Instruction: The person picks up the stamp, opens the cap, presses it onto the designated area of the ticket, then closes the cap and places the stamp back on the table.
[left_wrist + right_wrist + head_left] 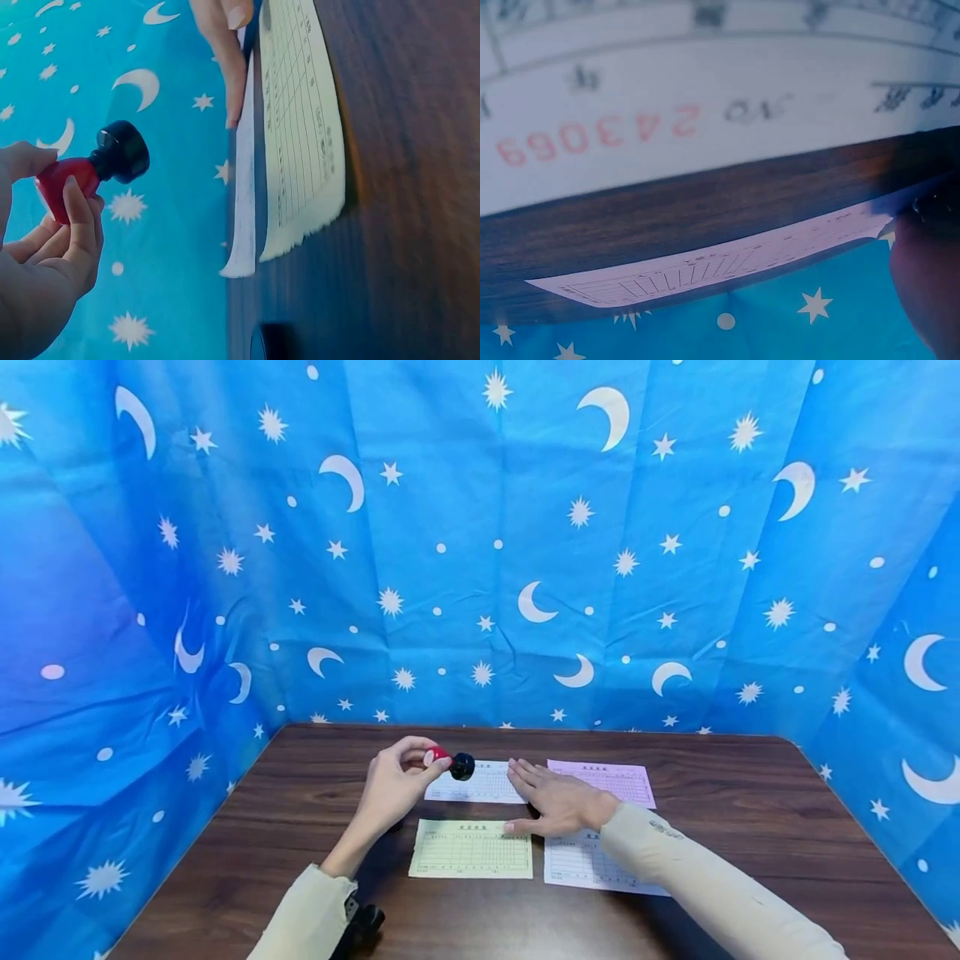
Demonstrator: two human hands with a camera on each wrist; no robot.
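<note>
A red-and-black stamp hangs above the table, pinched between thumb and fingers of the left hand, its long axis tilted, black end pointing toward the right hand. The far white slip lies lower; whether squarely beneath the stamp is unclear. The right hand, gripping nothing, stretches straight fingers to that slip's right edge, thumb over a corner of the yellow slip.

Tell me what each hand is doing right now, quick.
Left hand: closed, holding the red-handled stamp.
Right hand: open, palm down, its thumb over a corner of the yellow-green form.
</note>
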